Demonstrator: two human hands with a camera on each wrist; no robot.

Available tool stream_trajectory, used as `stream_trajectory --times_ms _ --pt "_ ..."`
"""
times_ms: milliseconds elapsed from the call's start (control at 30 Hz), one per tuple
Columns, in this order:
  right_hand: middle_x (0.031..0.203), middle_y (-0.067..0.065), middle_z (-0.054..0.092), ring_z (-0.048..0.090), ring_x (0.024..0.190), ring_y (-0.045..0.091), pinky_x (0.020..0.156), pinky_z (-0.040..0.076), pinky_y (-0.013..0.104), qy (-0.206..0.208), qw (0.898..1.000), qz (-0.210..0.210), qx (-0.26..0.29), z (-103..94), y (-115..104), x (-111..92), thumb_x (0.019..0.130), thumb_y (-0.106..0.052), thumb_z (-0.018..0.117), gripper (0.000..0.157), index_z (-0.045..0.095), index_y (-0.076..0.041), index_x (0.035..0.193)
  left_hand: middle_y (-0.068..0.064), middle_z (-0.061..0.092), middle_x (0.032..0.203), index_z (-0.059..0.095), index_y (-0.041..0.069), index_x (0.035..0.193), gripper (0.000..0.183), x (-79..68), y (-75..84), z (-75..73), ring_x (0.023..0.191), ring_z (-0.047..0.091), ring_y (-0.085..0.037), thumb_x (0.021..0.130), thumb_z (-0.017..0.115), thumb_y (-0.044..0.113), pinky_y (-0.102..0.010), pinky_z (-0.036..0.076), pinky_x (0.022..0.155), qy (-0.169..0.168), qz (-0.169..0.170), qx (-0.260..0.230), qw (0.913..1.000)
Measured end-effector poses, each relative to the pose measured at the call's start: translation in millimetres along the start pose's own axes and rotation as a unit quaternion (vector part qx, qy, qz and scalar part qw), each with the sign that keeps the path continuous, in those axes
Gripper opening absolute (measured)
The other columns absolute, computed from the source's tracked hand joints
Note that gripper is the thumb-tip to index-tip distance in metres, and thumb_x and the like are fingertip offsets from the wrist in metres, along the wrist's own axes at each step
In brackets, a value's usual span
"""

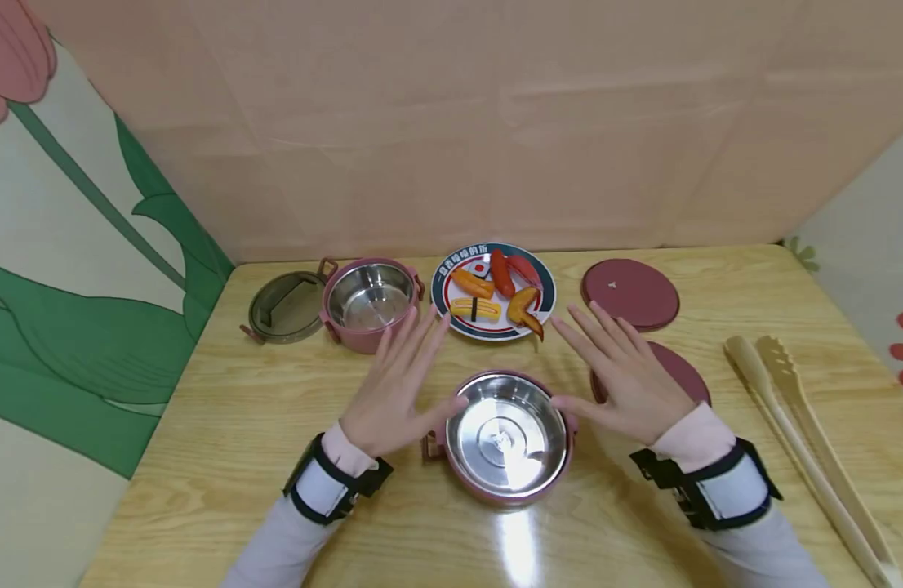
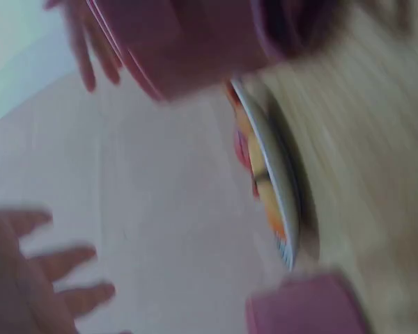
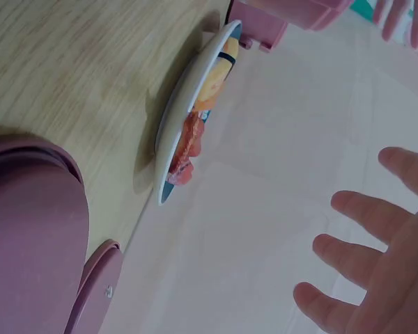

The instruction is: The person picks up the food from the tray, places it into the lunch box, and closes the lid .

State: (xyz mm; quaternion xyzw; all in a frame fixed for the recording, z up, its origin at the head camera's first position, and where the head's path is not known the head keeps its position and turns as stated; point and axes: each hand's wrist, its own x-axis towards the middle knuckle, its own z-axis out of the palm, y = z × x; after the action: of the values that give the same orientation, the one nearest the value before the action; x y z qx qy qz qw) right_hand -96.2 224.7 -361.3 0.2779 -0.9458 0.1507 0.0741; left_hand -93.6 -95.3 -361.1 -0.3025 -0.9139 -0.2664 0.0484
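Both hands are spread with straight fingers over a pink pot point(image 1: 475, 437) with a shiny steel inside, and neither holds anything. My left hand point(image 1: 396, 400) is at the pot's upper left, its thumb overlapping the rim in the head view. On the other side, my right hand point(image 1: 631, 384) has its thumb tip over the rim and partly hides a maroon disc point(image 1: 682, 371). Beyond the fingertips lies a plate point(image 1: 440, 282) with several food pieces, among them a chicken wing point(image 1: 522, 306) and a red sausage point(image 1: 501, 273). The left wrist view is blurred.
A second pink pot point(image 1: 363, 336) stands at the back left, beside a glass lid point(image 1: 300, 314). Another maroon disc point(image 1: 631, 294) lies at the back right. Along the right side are long wooden utensils point(image 1: 782, 416). A paper-covered wall point(image 1: 495, 147) closes off the back.
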Motion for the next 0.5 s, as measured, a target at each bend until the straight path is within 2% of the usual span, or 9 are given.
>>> stream_trajectory --times_ms 67,133,167,233,333,433,500 --pt "0.160 0.014 0.021 0.009 0.149 0.034 0.116 0.013 0.062 0.010 1.000 0.004 0.009 -2.7 2.4 -1.0 0.083 -0.058 0.065 0.091 0.023 -0.022 0.155 -0.005 0.007 0.163 0.009 0.015 0.157 0.083 0.5 2.5 3.3 0.150 0.004 -0.027 0.096 0.026 0.068 -0.057 0.002 0.119 0.015 -0.023 -0.088 0.9958" --pt "0.159 0.016 0.022 0.011 0.148 0.035 0.114 0.016 0.064 0.018 1.000 0.007 0.014 -6.0 5.8 -1.6 0.083 -0.056 0.067 0.092 0.022 -0.022 0.155 -0.003 0.012 0.162 0.014 0.014 0.156 0.070 0.7 5.1 7.6 0.149 0.007 -0.024 0.101 0.033 0.053 -0.053 0.006 0.120 0.027 -0.057 -0.186 0.9805" --pt "0.159 0.016 0.022 0.011 0.148 0.036 0.114 0.017 0.065 0.020 1.000 0.010 0.017 -7.7 7.8 -1.9 0.083 -0.055 0.068 0.092 0.022 -0.022 0.155 -0.004 0.015 0.162 0.017 0.012 0.156 0.065 0.3 6.5 9.7 0.149 0.009 -0.024 0.103 0.034 0.047 -0.052 0.008 0.120 0.034 -0.076 -0.233 0.9688" --pt "0.159 0.016 0.022 0.012 0.148 0.036 0.113 0.018 0.065 0.030 0.999 0.014 0.024 -10.6 12.4 -2.7 0.082 -0.051 0.071 0.093 0.022 -0.021 0.156 -0.004 0.019 0.161 0.021 0.013 0.155 0.058 -0.8 8.8 13.7 0.149 0.013 -0.023 0.105 0.035 0.038 -0.049 0.013 0.120 0.044 -0.125 -0.310 0.9414" --pt "0.159 0.016 0.023 0.014 0.147 0.036 0.112 0.018 0.066 0.044 0.998 0.025 0.037 -14.2 20.0 -5.8 0.080 -0.045 0.076 0.094 0.024 -0.021 0.155 -0.005 0.025 0.159 0.026 0.011 0.154 0.057 -3.2 11.0 20.6 0.147 0.019 -0.023 0.105 0.031 0.041 -0.047 0.018 0.120 0.062 -0.203 -0.408 0.8881" --pt "0.157 0.018 0.027 0.019 0.145 0.040 0.110 0.021 0.068 0.056 0.997 0.030 0.044 -17.0 27.3 -11.0 0.079 -0.042 0.078 0.094 0.026 -0.021 0.155 -0.005 0.030 0.158 0.028 0.010 0.153 0.062 -5.7 11.6 29.2 0.146 0.024 -0.021 0.104 0.030 0.048 -0.044 0.018 0.120 0.079 -0.268 -0.476 0.8336" --pt "0.155 0.019 0.030 0.025 0.142 0.043 0.108 0.024 0.068 0.061 0.996 0.037 0.045 -19.4 31.0 -14.8 0.078 -0.042 0.078 0.095 0.026 -0.022 0.155 -0.008 0.031 0.157 0.029 0.009 0.152 0.062 -7.7 11.6 35.9 0.145 0.026 -0.022 0.104 0.031 0.048 -0.044 0.017 0.120 0.084 -0.293 -0.506 0.8071"
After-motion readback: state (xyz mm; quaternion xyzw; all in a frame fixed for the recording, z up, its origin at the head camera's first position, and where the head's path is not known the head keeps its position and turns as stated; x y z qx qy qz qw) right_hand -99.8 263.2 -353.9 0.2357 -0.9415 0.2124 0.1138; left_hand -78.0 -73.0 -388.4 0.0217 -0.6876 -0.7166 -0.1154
